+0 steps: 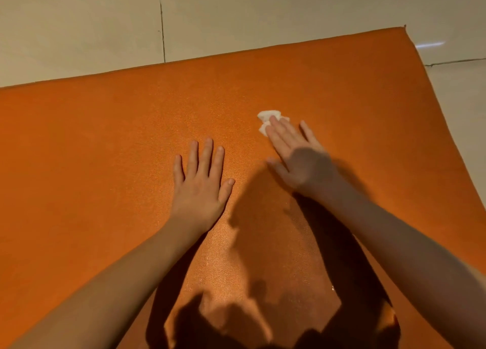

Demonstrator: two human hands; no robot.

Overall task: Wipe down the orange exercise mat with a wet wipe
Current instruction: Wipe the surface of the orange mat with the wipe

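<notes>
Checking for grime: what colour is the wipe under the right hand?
White, no dirt visible; the wet wipe peeks out past the right hand in the head view.

Mat (pixel 105 151) on floor (pixel 79 20), left hand (pixel 201 183) beside right hand (pixel 299 159), wipe (pixel 265 117) underneath

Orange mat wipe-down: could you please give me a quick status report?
Left hand flat on orange mat, empty. Right hand pressing wet wipe flat onto mat. No obstruction in view.
</notes>
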